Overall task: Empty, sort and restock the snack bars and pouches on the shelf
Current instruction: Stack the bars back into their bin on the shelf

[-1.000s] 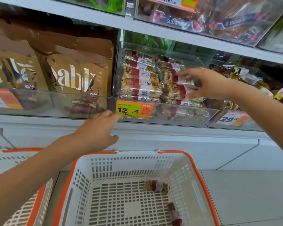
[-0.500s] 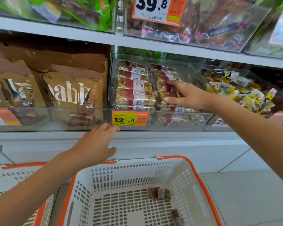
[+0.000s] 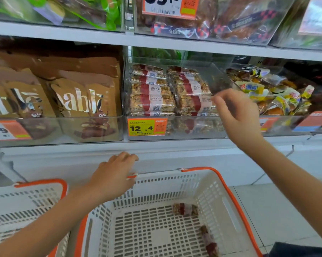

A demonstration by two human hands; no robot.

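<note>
Two stacks of nut snack bars (image 3: 152, 97) with red-and-white labels lie in a clear shelf bin (image 3: 177, 135). My right hand (image 3: 236, 112) is at the right end of the right stack, fingertips pinching the wrapper end of a snack bar (image 3: 195, 103) that still lies in the stack. My left hand (image 3: 112, 177) hovers with relaxed fingers over the far rim of a white basket with orange trim (image 3: 236, 206), holding nothing. Two snack bars (image 3: 186, 209) lie on the basket floor. Brown pouches (image 3: 78, 97) fill the bin to the left.
A second white and orange basket (image 3: 26, 201) stands at the lower left. A bin of mixed yellow-wrapped snacks (image 3: 279, 93) sits right of the bars. An orange price tag reading 12.4 (image 3: 147, 127) is on the bin front. Another shelf of packaged goods runs above.
My right hand has drawn back from on top of the right stack to its right end. My left hand has dropped from the bin front to the basket rim.
</note>
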